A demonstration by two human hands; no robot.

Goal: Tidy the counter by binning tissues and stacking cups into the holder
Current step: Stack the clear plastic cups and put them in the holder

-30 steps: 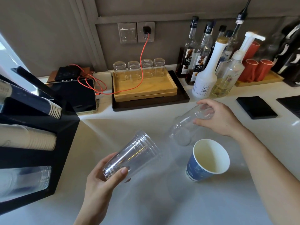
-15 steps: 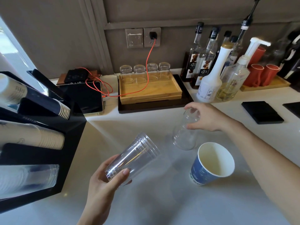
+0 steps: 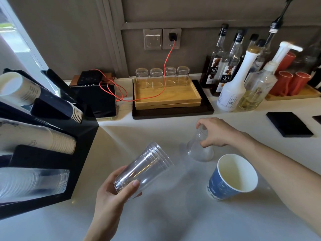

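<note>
Head view. Black cup holder [image 3: 81, 153] at left, cut off by the frame edge; slots loaded with paper cups and, lowest, clear cups [image 3: 34, 181], outlines hard to separate. Left hand [image 3: 112, 192] closed around the base of a nested stack of clear plastic cups [image 3: 144, 167], tilted, rim pointing up and right, raised off the white counter [image 3: 156, 214]. Right hand [image 3: 215, 133] gripping the base of a single clear cup [image 3: 199, 150], rim down; rim contact with the counter not determinable. Blue paper cup [image 3: 232, 178] upright, just beside that cup, under the right forearm. Open counter between stack and holder. Tissues not discernible. Bottles [image 3: 231, 84] at rear right, partly overlapping.
</note>
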